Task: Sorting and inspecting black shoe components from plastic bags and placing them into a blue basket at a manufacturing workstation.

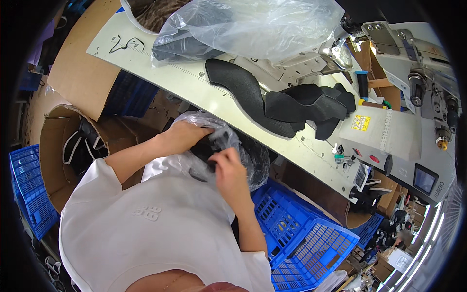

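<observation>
Taking the white table (163, 77) as landmark, a blue crate (31, 190) is found well off beyond its left end, on the near side. Between crate and table, a cardboard box (54, 168) is stood open beside the worker, presumably so that its contents can be reached easily. The left hand (182, 137) is held below the table's near edge, its fingers partly bent over a clear plastic bag (234, 141); whether the film is gripped cannot be told. The bag, with dark contents, is rested against the worker just below that edge, probably so that it is supported by the body. The right hand (229, 170) is held over the bag, fingers curled nearly closed (some blur is noted); nothing can be confirmed in its grasp. Dark padded pieces (243, 92) are laid on the table, overlapped toward the right, apparently within reach. Blue baskets (316, 248) are placed below the table's near edge, farther right.
</observation>
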A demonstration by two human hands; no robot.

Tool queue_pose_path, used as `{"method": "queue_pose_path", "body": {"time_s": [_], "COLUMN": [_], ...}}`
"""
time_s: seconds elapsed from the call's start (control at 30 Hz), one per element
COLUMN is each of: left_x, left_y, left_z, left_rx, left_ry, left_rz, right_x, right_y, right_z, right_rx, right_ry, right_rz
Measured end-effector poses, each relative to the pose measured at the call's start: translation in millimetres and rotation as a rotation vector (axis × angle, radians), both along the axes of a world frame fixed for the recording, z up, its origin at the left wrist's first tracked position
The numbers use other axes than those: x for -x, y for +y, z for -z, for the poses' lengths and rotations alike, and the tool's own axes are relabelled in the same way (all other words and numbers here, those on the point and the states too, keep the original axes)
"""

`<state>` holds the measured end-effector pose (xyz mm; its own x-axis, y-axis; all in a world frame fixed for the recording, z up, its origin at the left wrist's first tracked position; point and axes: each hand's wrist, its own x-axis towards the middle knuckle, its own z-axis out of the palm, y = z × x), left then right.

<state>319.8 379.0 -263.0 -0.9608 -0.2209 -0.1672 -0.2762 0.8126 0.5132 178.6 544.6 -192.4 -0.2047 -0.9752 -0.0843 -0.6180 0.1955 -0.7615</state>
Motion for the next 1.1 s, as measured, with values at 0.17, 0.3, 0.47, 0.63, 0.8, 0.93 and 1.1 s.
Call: {"method": "queue_pose_path", "body": {"time_s": [0.17,0.3,0.47,0.63,0.8,0.93,1.1], "left_x": [8,15,28,32,34,27,9], "left_y": [13,19,13,12,16,20,46], "left_z": [-19,-43,-77,-87,-98,-92,-90], "left_rx": [-0.106,-0.058,-0.209,-0.243,-0.353,-0.567,-0.484], "left_ry": [-0.246,-0.170,-0.110,0.053,0.261,0.060,-0.171], "left_rz": [0.097,0.226,0.196,0.051,-0.063,0.009,0.126], "right_x": [22,36,51,54,57,61,60], "right_y": [15,21,44,47,49,47,51], "right_z": [7,10,31,25,11,4,12], "right_rx": [0.433,0.468,0.694,0.653,0.689,0.648,0.717], "right_ry": [-0.339,-0.725,-1.168,-1.316,-1.331,-1.401,-1.672], "right_rz": [0.506,0.884,0.730,0.737,0.702,0.745,0.714]}}
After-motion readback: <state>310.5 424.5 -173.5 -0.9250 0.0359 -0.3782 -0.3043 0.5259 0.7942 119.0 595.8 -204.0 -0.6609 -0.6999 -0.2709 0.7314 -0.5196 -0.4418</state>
